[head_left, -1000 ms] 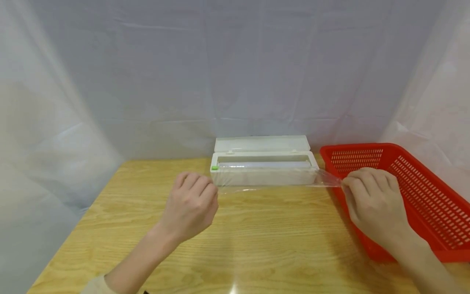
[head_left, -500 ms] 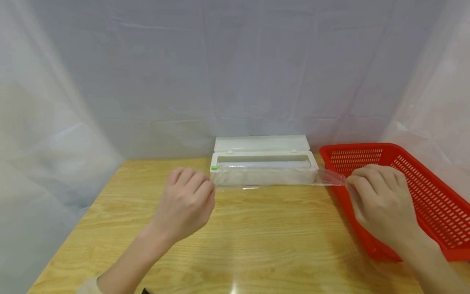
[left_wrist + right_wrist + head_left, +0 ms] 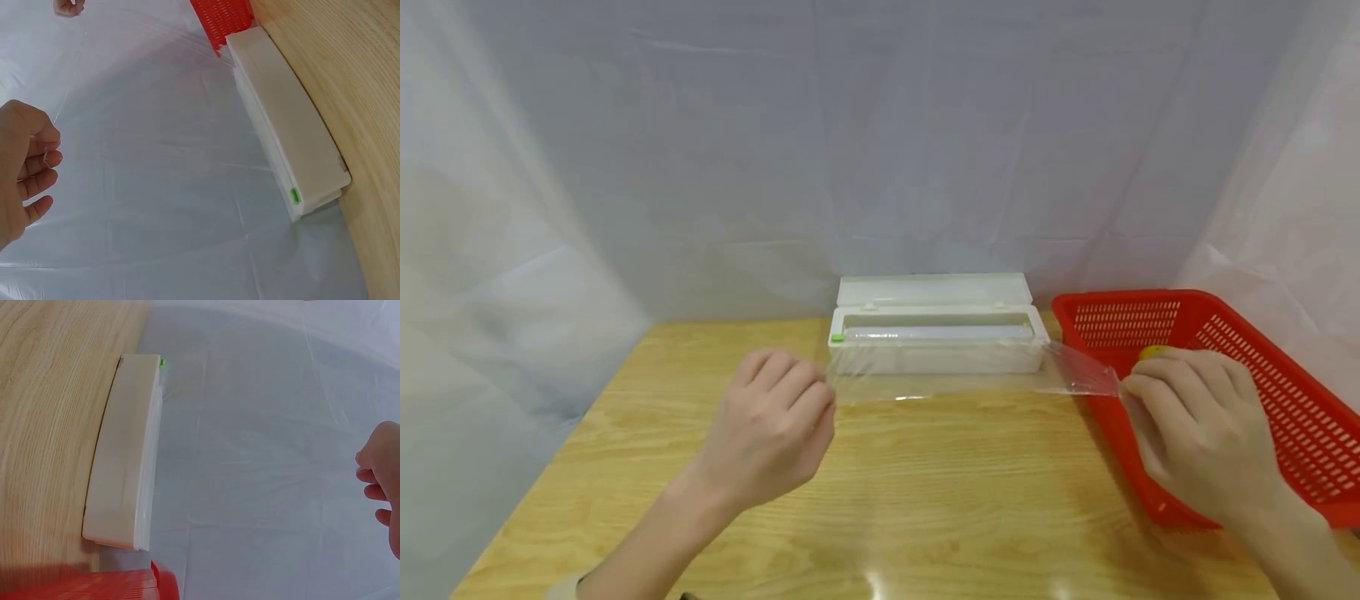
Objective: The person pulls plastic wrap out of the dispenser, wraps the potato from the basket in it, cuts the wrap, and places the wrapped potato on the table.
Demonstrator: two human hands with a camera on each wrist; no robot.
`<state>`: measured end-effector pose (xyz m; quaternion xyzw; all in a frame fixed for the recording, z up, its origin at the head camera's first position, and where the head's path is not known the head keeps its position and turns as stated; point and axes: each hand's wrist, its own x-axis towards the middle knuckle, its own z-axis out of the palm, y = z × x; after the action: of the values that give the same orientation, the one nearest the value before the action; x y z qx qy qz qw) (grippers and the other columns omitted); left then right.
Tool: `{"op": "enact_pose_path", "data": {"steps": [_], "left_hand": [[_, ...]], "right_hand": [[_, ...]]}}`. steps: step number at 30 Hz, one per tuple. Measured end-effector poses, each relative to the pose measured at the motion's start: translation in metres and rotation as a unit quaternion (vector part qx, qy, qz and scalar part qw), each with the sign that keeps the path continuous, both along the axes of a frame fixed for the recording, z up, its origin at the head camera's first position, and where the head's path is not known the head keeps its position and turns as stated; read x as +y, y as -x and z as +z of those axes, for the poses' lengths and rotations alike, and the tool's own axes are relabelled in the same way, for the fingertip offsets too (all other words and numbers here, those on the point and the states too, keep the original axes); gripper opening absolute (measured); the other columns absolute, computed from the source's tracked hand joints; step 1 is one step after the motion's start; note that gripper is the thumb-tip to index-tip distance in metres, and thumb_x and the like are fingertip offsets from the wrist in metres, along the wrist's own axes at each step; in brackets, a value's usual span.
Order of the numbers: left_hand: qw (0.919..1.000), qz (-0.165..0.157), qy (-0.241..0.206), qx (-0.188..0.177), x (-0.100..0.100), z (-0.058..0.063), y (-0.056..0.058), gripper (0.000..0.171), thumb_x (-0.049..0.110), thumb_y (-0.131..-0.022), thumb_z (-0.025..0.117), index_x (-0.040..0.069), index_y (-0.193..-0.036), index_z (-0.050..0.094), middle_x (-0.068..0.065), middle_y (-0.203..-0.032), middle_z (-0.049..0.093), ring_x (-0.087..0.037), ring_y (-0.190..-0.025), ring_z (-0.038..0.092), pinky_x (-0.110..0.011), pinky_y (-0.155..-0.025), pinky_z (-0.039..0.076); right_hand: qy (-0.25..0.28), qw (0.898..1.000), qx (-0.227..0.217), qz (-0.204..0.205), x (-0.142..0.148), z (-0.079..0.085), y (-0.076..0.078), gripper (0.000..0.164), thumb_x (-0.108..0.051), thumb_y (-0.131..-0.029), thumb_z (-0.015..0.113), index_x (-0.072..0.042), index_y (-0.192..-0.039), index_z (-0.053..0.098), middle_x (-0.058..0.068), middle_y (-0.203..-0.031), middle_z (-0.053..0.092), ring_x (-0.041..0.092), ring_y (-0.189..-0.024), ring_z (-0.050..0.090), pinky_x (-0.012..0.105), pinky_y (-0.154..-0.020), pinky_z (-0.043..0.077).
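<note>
A clear sheet of cling film (image 3: 940, 387) stretches between my two hands, its right end gathered into a narrow bunch. My left hand (image 3: 771, 429) pinches the left end; in the left wrist view a crinkled bit of film shows at the fingertips of that hand (image 3: 28, 169). At the other end my right hand (image 3: 1198, 429) pinches the gathered corner, in front of the basket. Behind the sheet stands a white cling film box (image 3: 936, 362), its lid (image 3: 934, 290) raised and a roll (image 3: 938, 332) inside. In the head view the film overlaps the box's front.
A red plastic basket (image 3: 1116, 300) sits on the right of the wooden table (image 3: 925, 475), with part of a yellow thing (image 3: 1152, 352) showing inside. A green slider (image 3: 837, 337) is at the box's left end. Pale sheeting (image 3: 737, 167) hangs behind and at both sides.
My right hand has moved to the right, my left hand slightly to the left, with the film held between them. The yellow thing in the basket has come into view.
</note>
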<state>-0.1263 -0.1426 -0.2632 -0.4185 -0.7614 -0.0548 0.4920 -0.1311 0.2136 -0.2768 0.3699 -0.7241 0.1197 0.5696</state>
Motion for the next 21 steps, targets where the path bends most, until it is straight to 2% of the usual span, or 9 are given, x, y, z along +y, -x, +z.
{"op": "enact_pose_path", "data": {"steps": [12,17,21], "left_hand": [[0.9992,-0.037,-0.01,0.01,0.002,0.008,-0.007,0.022,0.006,-0.082,0.04,0.004,-0.066,0.055,-0.005,-0.068,0.055,-0.025,-0.066,0.05,-0.038,-0.066,0.04],[0.9987,-0.049,-0.011,0.003,0.002,0.007,-0.007,0.019,0.005,-0.079,0.042,0.005,-0.064,0.054,-0.004,-0.067,0.055,-0.024,-0.064,0.05,-0.038,-0.065,0.04],[0.998,-0.058,0.005,-0.022,0.002,0.004,-0.008,0.021,0.006,-0.079,0.04,0.007,-0.063,0.053,-0.002,-0.066,0.053,-0.022,-0.064,0.05,-0.037,-0.065,0.041]], "right_hand": [[0.024,0.999,0.036,0.031,-0.005,0.008,-0.008,0.035,-0.019,-0.091,0.049,0.005,-0.067,0.057,0.021,-0.069,0.058,0.042,-0.069,0.05,0.048,-0.065,0.034],[0.008,0.998,0.031,0.051,-0.003,0.006,-0.01,0.035,-0.019,-0.091,0.049,0.004,-0.066,0.058,0.018,-0.067,0.058,0.041,-0.069,0.051,0.04,-0.077,0.038],[-0.03,0.997,-0.002,0.072,0.001,0.003,-0.013,0.035,-0.019,-0.092,0.046,0.003,-0.067,0.058,0.017,-0.069,0.058,0.039,-0.07,0.051,0.032,-0.09,0.036]]}}
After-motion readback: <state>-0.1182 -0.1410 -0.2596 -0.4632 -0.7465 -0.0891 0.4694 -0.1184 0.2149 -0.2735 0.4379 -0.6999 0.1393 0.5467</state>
